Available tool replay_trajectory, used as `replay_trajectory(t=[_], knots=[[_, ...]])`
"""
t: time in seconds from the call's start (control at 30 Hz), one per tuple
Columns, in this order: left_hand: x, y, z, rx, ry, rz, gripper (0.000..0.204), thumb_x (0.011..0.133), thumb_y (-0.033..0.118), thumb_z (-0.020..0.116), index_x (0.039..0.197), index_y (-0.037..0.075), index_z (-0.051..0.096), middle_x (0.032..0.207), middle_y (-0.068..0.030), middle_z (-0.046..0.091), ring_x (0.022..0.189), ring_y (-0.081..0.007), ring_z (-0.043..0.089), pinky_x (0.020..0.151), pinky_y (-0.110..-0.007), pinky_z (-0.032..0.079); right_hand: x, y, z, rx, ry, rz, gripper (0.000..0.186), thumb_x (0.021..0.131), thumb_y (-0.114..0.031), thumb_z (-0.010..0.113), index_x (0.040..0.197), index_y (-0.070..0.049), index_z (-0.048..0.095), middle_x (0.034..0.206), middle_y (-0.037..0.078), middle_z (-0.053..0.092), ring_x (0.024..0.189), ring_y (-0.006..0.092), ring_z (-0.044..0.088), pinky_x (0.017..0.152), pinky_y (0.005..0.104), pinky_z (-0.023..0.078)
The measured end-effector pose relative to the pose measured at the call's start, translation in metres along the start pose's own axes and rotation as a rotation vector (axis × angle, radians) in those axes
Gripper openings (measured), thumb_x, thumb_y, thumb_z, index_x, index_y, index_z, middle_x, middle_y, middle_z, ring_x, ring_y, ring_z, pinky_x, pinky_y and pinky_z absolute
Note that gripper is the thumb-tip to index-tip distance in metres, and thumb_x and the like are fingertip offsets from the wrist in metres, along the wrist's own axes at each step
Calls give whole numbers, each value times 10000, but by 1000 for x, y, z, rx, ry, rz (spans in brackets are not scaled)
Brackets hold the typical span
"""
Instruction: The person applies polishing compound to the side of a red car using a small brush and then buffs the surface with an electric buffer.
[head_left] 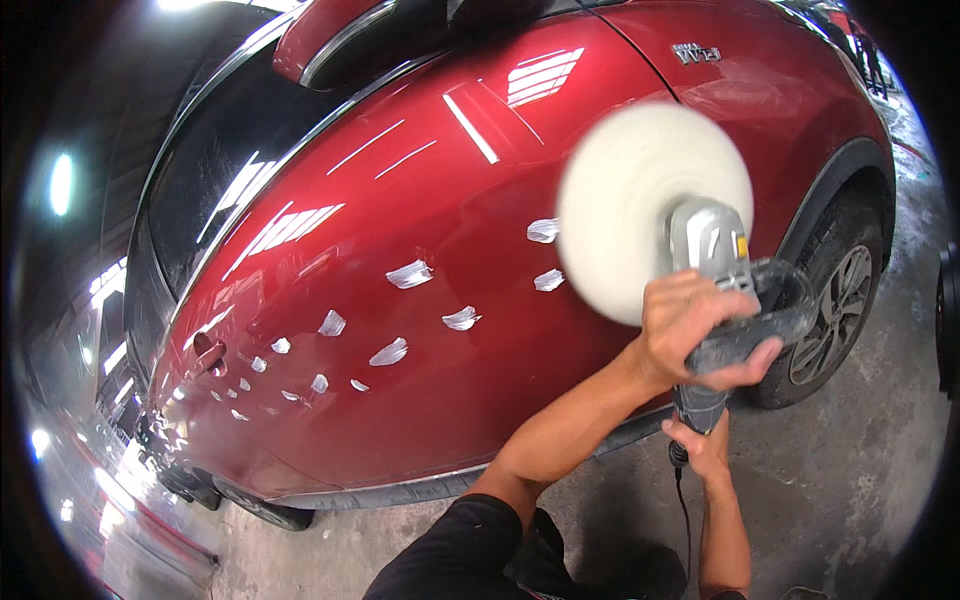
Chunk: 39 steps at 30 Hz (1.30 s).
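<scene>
The left hand (680, 322) grips the dark loop handle (745, 340) of the gray polisher (705, 235). The right hand (706, 446), below it, grasps the tool's rear end. The round white pad (630, 210), motion-blurred, is ahead of both hands, over the red car (500, 395). Beyond the pad, a silver lettered badge (697, 54) marks the bodywork. White smears (461, 318) lie left of the hands.

head | above and behind the left hand (678, 325) | facing down, toward the red car (520, 370) beyond it | near | outer rim seemingly distorted
</scene>
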<state>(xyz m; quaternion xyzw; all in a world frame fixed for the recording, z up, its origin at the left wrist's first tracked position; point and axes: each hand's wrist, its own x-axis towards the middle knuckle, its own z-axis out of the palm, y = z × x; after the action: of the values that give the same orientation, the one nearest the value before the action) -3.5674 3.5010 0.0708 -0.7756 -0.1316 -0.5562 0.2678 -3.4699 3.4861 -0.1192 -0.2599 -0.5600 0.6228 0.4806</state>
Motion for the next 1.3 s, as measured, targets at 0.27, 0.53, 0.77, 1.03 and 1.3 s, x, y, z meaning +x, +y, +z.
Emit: replay_trajectory(t=[0.27, 0.53, 0.77, 1.03, 1.3], knots=[[12, 2, 6, -16, 22, -28, 679, 678, 224, 919, 1186, -50, 563, 632, -29, 640, 534, -96, 621, 502, -193, 448, -15, -27, -7, 12, 22, 34, 270, 667, -218, 806, 764, -21, 647, 714, 18, 629, 657, 140, 578, 622, 318, 462], [32, 18, -7, 41, 4, -165, 493, 633, 205, 912, 1013, 14, 663, 664, -29, 653, 522, -159, 611, 518, -267, 474, -16, -46, -8, 16, -54, 37, 299, 656, -219, 830, 797, -15, 662, 727, 30, 638, 675, 137, 584, 628, 322, 464], [46, 21, -7, 150, -16, -113, 357, 628, 190, 888, 858, 25, 671, 674, -46, 640, 538, -125, 597, 525, -258, 479, -16, -63, -13, 5, -59, -15, 277, 666, -186, 826, 809, -12, 665, 726, 22, 634, 687, 135, 587, 639, 327, 468], [-28, 52, -6, 79, -89, -216, 269, 650, 156, 866, 818, 50, 685, 647, -27, 638, 514, -156, 595, 513, -271, 449, -62, 32, -1, 99, -19, 182, 375, 649, -204, 831, 930, -22, 663, 832, 32, 649, 766, 160, 605, 705, 313, 484], [-100, 93, -24, 84, -233, -303, 273, 656, 154, 873, 831, 73, 679, 664, -36, 671, 511, -167, 621, 520, -264, 454, -123, 108, 34, 291, -40, 334, 307, 648, -132, 821, 879, -24, 650, 797, 49, 656, 728, 175, 628, 682, 325, 499]])
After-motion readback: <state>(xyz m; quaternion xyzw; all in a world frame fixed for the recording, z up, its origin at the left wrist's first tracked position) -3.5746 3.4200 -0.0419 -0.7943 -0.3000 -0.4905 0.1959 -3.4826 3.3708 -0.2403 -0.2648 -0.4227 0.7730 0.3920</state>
